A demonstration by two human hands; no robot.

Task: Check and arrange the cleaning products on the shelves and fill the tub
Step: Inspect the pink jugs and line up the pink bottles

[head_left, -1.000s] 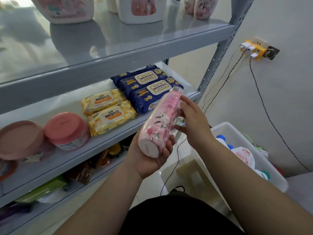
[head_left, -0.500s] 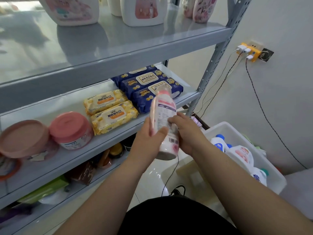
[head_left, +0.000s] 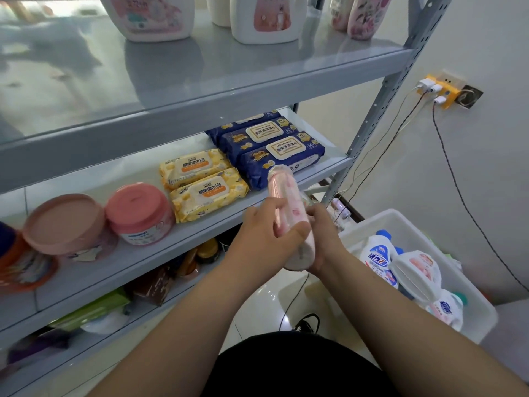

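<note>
Bottle's been turned again: a second ago it lay floral face up in the left palm, half a second ago it stood with the back label showing. Now the pink bottle is edge-on, cap tilted up and away toward the shelves. It's blurred, so probably mid-turn. Reads as the check step, not placement yet.

Near to far:

Left grip wraps the lower body from the left, fingers and thumb curled round it. Right grip cups the base and right side, also curled on. Both closed on the bottle, nothing spread. The bottle is in the air in front of the middle shelf edge, touching neither shelf nor tub.

White tub sits on the floor just right of the hands, already part filled. It holds a blue-capped bottle and a few white ones lying loose.

Middle shelf has two yellow wipe packs, with blue wipe packs behind and to the right, and two pink jars on the left.

Top shelf carries white detergent jugs and floral bottles at its right end that look like the held one.

My read: with several sides now inspected, the next call is the tub or the top shelf beside its twins. Can't tell which from here.
</note>
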